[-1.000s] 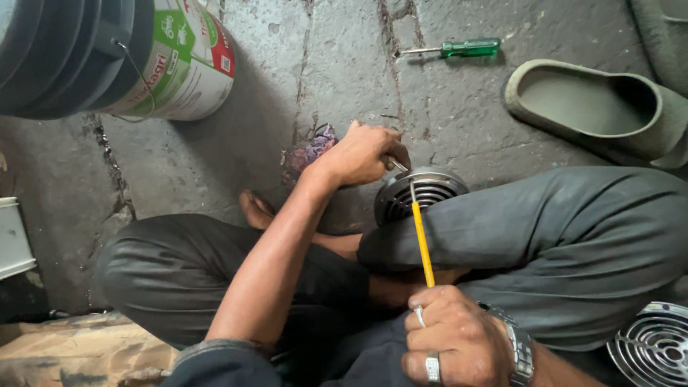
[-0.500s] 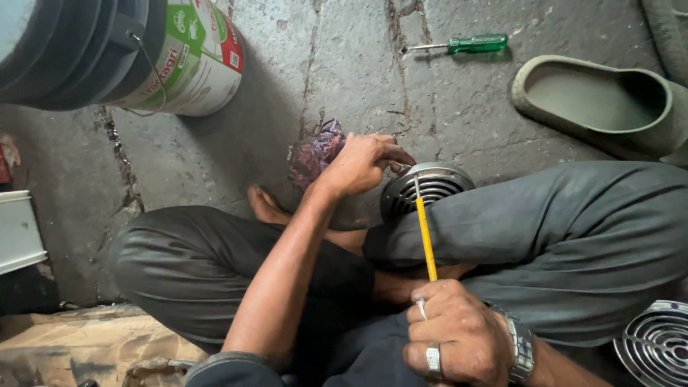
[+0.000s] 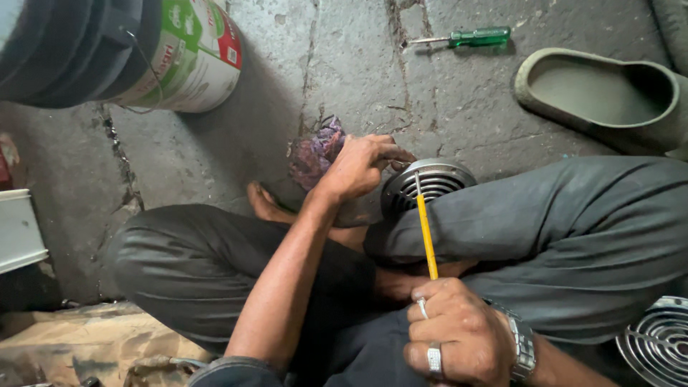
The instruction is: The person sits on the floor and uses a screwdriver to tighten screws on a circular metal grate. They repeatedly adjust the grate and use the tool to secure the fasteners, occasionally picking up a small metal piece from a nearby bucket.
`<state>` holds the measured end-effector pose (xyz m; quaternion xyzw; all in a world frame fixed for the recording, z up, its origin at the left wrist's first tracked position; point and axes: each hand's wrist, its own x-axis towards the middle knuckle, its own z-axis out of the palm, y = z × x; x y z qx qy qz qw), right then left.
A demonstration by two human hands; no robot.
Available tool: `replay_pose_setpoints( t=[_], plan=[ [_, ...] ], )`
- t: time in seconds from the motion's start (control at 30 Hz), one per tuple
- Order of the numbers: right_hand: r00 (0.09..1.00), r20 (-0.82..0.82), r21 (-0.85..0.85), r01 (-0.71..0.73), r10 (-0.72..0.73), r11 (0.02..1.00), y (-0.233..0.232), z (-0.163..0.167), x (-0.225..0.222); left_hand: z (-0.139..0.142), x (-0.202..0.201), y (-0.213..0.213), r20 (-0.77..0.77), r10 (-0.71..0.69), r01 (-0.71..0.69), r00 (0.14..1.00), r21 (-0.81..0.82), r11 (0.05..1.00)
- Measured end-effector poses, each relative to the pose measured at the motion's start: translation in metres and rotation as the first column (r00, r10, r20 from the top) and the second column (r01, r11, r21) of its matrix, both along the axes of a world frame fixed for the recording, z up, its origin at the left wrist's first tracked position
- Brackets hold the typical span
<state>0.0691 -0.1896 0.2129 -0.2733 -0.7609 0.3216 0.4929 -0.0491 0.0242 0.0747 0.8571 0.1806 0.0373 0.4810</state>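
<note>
I sit cross-legged on a cracked concrete floor in dark grey trousers. My left hand (image 3: 362, 166) reaches forward and grips the rim of a round finned metal part (image 3: 430, 183) that rests between my leg and the floor. My right hand (image 3: 455, 337), with rings and a wristwatch, is closed around a long tool with a yellow shaft (image 3: 426, 229). The thin metal tip of that tool touches the top of the finned part.
A purple rag (image 3: 315, 154) lies just beyond my left hand. A green-handled screwdriver (image 3: 469, 37) and a grey-green clog (image 3: 602, 89) lie farther off. A white and green bucket (image 3: 179, 61) stands upper left. Another ribbed metal disc (image 3: 659, 340) is at lower right.
The view has shifted slightly. My left hand has settled a little further onto the finned part's rim. My right hand and the yellow tool stay in place.
</note>
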Motion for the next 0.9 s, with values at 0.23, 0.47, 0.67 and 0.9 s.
replay_pose_setpoints(
  t=[0.23, 0.47, 0.67, 0.9],
  plan=[
    [1.000, 0.002, -0.018, -0.027, 0.027, 0.999, -0.001, -0.002, 0.001, -0.002, -0.001, 0.002, 0.021, 0.002, -0.003, 1.000, 0.009, 1.000],
    [0.994, -0.095, -0.070, -0.067, 0.060, 0.995, -0.001, 0.001, 0.003, -0.016, -0.015, -0.019, 0.011, 0.136, -0.135, 0.991, -0.035, 0.990],
    [0.987, -0.155, -0.044, -0.050, 0.043, 0.998, 0.006, 0.005, 0.000, -0.009, -0.035, -0.046, 0.071, 0.378, -0.317, 0.923, -0.417, 0.852],
    [0.972, -0.127, -0.108, 0.185, -0.198, 0.977, -0.013, 0.029, 0.015, -0.006, -0.020, -0.032, -0.005, 0.323, -0.306, 0.946, -0.333, 0.892]
  ],
)
